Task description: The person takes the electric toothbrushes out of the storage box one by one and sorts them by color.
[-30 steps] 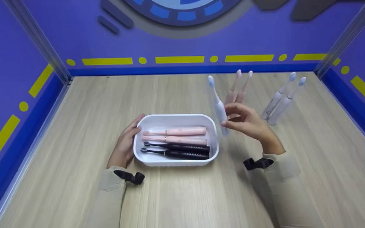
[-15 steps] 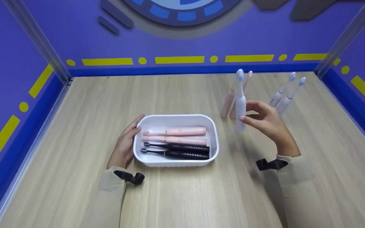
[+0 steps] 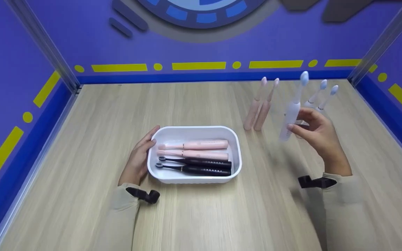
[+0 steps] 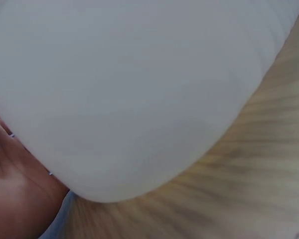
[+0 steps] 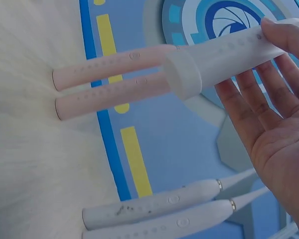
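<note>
My right hand (image 3: 321,134) pinches a white electric toothbrush (image 3: 292,116) by its handle between thumb and fingers, the pale blue brush head pointing up. In the right wrist view the toothbrush's flat base hangs above the table. At the left end of a white plastic bin (image 3: 195,180), my left hand (image 3: 136,160) grips the side, thumb at the rim. The bin's wall (image 4: 129,99) fills most of the left wrist view. Inside the bin lie two pink toothbrushes (image 3: 204,155) and two black toothbrushes (image 3: 206,171), side by side with heads to the left.
Two pink toothbrushes (image 3: 263,115) stand upright on the wooden table (image 3: 194,216), left of my right hand. Behind that hand two more white toothbrushes (image 5: 159,201) stand close together, partly hidden in the head view. Blue-purple panels (image 3: 201,48) wall the table at back and sides.
My right hand has carried the white toothbrush rightward, past the standing pink pair to just beside the standing white pair. The left hand and bin have stayed put.
</note>
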`<state>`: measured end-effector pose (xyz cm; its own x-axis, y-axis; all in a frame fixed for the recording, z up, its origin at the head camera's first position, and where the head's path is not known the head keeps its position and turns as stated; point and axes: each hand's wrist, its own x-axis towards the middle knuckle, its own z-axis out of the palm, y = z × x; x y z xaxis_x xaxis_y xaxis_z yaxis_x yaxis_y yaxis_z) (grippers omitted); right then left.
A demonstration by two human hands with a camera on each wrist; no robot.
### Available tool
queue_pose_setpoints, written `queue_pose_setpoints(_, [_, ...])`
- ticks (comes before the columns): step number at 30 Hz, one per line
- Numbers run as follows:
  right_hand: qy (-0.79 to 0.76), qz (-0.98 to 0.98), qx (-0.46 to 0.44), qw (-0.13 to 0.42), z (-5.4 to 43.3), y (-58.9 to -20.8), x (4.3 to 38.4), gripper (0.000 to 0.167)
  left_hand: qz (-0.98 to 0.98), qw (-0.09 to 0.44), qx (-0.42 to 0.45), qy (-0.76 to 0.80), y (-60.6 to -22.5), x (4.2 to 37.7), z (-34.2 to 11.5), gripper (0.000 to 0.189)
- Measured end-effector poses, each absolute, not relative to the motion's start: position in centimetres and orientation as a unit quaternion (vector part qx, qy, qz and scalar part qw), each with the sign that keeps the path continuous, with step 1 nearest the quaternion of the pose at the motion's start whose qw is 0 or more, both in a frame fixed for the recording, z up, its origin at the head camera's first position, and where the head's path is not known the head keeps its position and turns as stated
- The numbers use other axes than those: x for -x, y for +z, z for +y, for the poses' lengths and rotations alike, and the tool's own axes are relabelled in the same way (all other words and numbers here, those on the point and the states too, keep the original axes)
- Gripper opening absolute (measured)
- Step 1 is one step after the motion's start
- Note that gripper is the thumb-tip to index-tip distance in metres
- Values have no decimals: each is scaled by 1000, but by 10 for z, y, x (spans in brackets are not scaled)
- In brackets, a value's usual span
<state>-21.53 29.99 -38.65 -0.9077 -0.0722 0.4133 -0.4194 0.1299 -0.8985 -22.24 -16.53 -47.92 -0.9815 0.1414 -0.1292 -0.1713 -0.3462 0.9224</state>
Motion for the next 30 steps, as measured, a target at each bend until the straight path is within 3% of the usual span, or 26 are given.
queue_pose_setpoints(17, [704,-674,-121,186,346,-388,214,42,553,91,2,828,-478,221,-165,51])
queue_pose_setpoints(30, [752,-614,-29,240,366,-401,218,43,550,89,-6,830,-479,221,-165,50])
